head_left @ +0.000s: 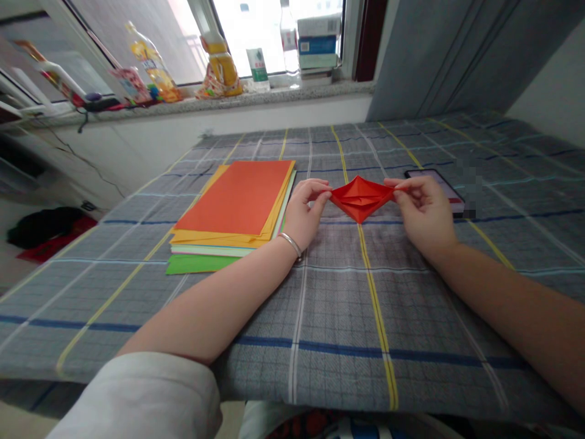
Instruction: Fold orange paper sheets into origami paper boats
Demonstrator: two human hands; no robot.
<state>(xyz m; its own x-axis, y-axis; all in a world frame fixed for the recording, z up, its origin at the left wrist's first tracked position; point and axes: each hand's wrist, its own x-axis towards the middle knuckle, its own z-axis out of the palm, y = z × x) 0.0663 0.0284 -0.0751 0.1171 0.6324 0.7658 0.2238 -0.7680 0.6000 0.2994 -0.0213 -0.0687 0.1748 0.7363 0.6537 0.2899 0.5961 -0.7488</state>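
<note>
A folded red paper boat (361, 200), diamond-shaped with a creased opening across its middle, is stretched between my two hands above the checked cloth. My left hand (308, 210) pinches its left point between thumb and fingers. At the other end, my right hand (425, 210) pinches the right point the same way. Just left of my left hand lies a stack of coloured paper (237, 198), orange-red on top with yellow, white and green sheets beneath. Behind my right hand a phone (441, 186) lies partly covered.
A grey plaid cloth (338, 305) covers the table, its near edge close to my body. Along the window sill (274, 91) stand bottles, a green-and-white can (257, 66) and stacked boxes (319, 42). A grey curtain (439, 55) hangs at the back right.
</note>
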